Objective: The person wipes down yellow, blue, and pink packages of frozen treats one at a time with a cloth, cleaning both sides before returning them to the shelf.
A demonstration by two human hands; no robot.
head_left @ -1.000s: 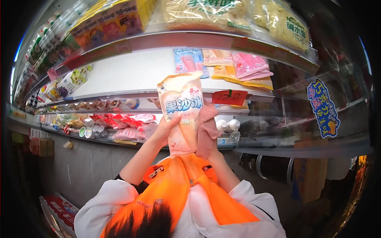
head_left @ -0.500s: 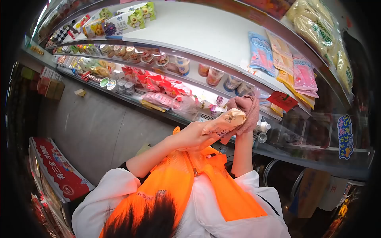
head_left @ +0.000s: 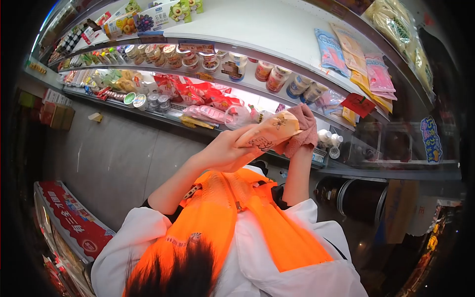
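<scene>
My left hand point(head_left: 225, 149) is wrapped round a cream-coloured packet point(head_left: 271, 132) with dark drawings on it. A pink cloth point(head_left: 303, 133) covers most of my right hand point(head_left: 292, 148), which holds it against the far end of the packet. Both hands are raised in front of the orange vest, near the lower shelf's edge. The fingers of my right hand are largely hidden by the cloth and packet.
A white upper shelf point(head_left: 257, 30) carries fruit-printed boxes point(head_left: 166, 16) and pastel bags point(head_left: 332, 52). Below stand cups point(head_left: 278, 78) and red packages point(head_left: 198, 94). A red tag point(head_left: 358, 104) hangs at the right. A red carton point(head_left: 71, 218) lies at the left.
Both hands have moved slightly up and left in the view with the packet and cloth. The view has shifted, so more cups and the black drums at the right show.
</scene>
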